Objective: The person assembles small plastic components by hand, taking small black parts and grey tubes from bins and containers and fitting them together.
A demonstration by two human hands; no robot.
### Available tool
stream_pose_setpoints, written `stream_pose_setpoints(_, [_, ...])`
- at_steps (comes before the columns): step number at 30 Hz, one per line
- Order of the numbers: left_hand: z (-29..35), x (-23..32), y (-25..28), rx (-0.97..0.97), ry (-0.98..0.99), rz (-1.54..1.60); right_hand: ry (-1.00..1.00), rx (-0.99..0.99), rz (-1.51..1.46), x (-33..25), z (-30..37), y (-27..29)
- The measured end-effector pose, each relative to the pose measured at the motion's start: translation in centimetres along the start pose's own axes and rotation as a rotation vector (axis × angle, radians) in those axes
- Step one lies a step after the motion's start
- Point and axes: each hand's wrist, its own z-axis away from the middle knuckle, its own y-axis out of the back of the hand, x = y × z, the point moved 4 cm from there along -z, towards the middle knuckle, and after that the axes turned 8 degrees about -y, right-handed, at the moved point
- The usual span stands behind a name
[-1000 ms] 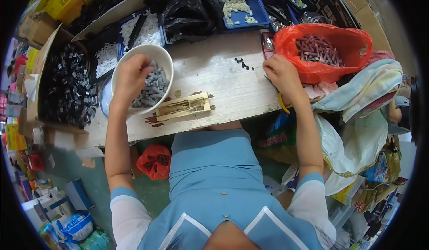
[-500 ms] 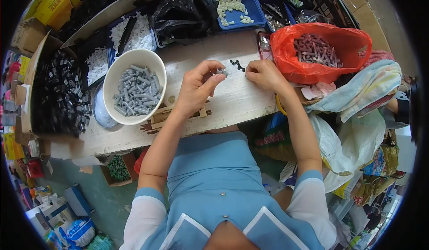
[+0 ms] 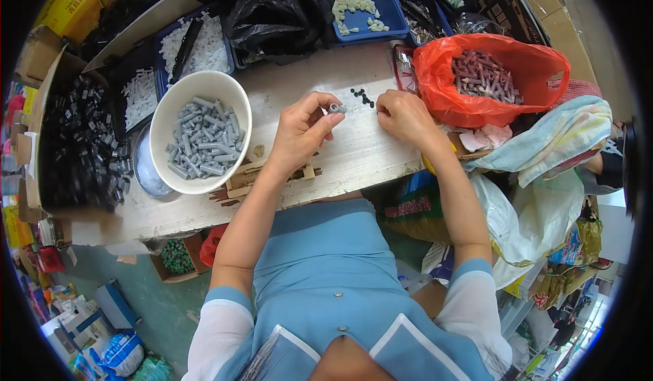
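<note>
Between the thumb and fingers of my left hand (image 3: 303, 125) is a short grey plastic tube (image 3: 337, 109), its round open end showing. My right hand (image 3: 407, 120) is over the table to the right, fingertips bent together; whether they pinch anything is hidden. Just left of those fingertips lies a small cluster of tiny black pieces (image 3: 365, 99). Left of my left forearm, a cream bowl (image 3: 158, 124) holds many similar grey tubes (image 3: 209, 137).
A small wooden frame (image 3: 239, 182) lies near the table's front edge. Purplish pieces (image 3: 486, 81) fill a red plastic bag (image 3: 435, 75) on the right. Behind are a blue tray (image 3: 391, 28) and a black bag (image 3: 272, 24). A carton (image 3: 51, 102) of black parts stands left.
The grey tube in my left hand has turned, so its open end shows more. My right hand has shifted very slightly beside the black pieces. The whole view has moved a little.
</note>
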Motion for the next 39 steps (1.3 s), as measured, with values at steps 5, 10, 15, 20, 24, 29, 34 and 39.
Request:
stream_pose_setpoints(5, [0.1,0.2,-0.2,-0.013,-0.037,-0.038,0.069,0.042,0.050,-0.4,-0.1,-0.1])
stream_pose_setpoints(10, [0.1,0.4,-0.4,-0.032,-0.153,-0.114,-0.043,-0.127,-0.704,-2.9,0.7,2.5])
stream_pose_setpoints(15, [0.2,0.9,-0.5,-0.042,-0.188,-0.179,0.023,-0.171,-0.847,-5.2,0.2,2.2])
stream_pose_setpoints(20, [0.2,1.0,-0.6,-0.037,-0.258,-0.191,0.030,-0.198,-0.805,-5.6,-0.1,2.0])
stream_pose_setpoints(24, [0.2,1.3,-0.7,-0.046,-0.334,-0.254,0.073,-0.189,-0.739,-6.2,-0.3,2.3])
stream_pose_setpoints(29, [0.2,1.3,-0.6,-0.055,-0.321,-0.295,0.387,0.075,-0.225,-7.4,0.2,3.1])
stream_pose_setpoints(34, [0.2,1.1,-0.4,-0.036,-0.228,-0.158,0.475,0.134,-0.158,-8.6,0.8,5.0])
stream_pose_setpoints(39, [0.2,1.1,-0.5,-0.016,-0.184,-0.110,0.464,0.158,-0.231,-7.6,1.0,5.2])
